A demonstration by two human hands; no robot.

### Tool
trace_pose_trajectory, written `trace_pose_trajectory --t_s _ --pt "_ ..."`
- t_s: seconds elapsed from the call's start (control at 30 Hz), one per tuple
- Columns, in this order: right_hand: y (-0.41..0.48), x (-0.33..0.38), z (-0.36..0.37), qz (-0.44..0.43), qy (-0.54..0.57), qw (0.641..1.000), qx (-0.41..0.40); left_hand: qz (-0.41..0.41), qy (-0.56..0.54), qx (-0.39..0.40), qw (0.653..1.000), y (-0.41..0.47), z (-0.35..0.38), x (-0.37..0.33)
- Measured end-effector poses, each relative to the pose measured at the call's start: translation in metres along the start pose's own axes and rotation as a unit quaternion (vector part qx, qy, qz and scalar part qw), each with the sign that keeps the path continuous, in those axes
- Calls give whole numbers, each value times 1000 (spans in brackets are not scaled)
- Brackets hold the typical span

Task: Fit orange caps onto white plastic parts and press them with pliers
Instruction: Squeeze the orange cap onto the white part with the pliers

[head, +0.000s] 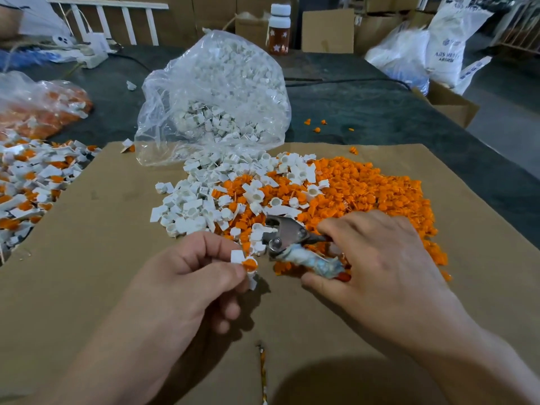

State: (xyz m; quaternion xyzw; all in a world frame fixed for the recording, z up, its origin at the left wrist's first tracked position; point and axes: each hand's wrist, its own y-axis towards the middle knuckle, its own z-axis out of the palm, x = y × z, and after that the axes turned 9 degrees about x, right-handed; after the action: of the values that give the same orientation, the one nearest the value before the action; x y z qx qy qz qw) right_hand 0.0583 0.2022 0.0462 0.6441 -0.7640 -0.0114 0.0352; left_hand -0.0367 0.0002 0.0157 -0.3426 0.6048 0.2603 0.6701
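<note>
My left hand pinches a white plastic part with an orange cap seated in it, held just above the cardboard sheet. My right hand grips the taped handles of metal pliers, whose jaws point left toward the piles, a little above and right of the held part. Behind the hands lie a heap of loose white parts and a wider heap of orange caps, mixed where they meet.
A clear bag of white parts stands behind the heaps. Capped parts pile up at the left edge, beside a bag of orange pieces. A bottle, cartons and white sacks stand at the back.
</note>
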Motion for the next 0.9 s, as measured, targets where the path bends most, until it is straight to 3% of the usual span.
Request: trace_pose_trajectory --t_s 0.1,0.23,0.3,0.37,0.47,0.67,0.8,0.9 --pt "2 1 1 12 4 999 49 -48 -29 47 997 -2 6 0" --pt "-3 9 -3 -28 86 995 -49 -50 -57 41 996 -3 12 -3" --pt "-6 20 -4 -90 125 984 -90 -22 -24 34 999 -4 12 -2" --pt "-6 31 -2 -149 118 979 -74 36 52 34 997 -6 12 0" --pt "-7 33 -2 -163 115 979 -39 84 122 43 988 -9 12 0" --pt "-10 31 -4 -157 211 965 7 74 8 38 996 -7 9 6" --pt "-11 32 -6 -161 261 952 10 43 -104 117 987 -6 9 1" --pt "-13 34 -5 -148 279 949 13 59 -104 126 985 -6 9 0"
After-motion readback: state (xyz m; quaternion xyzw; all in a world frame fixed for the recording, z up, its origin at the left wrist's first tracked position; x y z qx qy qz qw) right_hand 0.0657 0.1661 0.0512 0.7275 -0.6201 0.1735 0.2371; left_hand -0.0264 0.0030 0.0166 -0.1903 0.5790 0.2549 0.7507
